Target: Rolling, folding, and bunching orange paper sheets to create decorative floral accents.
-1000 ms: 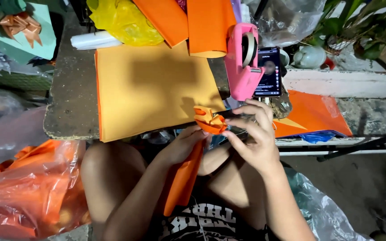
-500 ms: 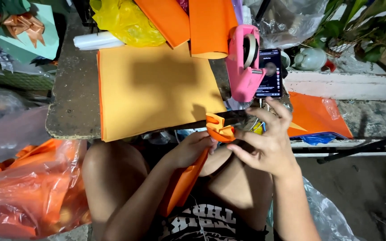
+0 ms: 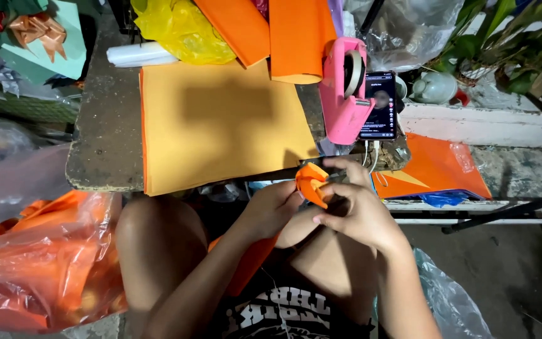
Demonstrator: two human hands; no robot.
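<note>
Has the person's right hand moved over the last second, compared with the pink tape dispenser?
Yes. The right hand has risen toward the pink tape dispenser, closer to the table's edge, fingers on the folded orange paper.

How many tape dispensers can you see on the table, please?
1: the pink tape dispenser stands at the table's right edge, beside the phone. Others may be hidden under the bags.

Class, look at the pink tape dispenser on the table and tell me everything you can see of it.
The pink tape dispenser is a chunky, smooth piece that looks like plastic. It stands upright at the right edge of the worn table, holding a pale roll of tape in its upper part. A phone with a lit screen sits against its right side; the large orange sheet lies to its left. Neither hand touches it.
</note>
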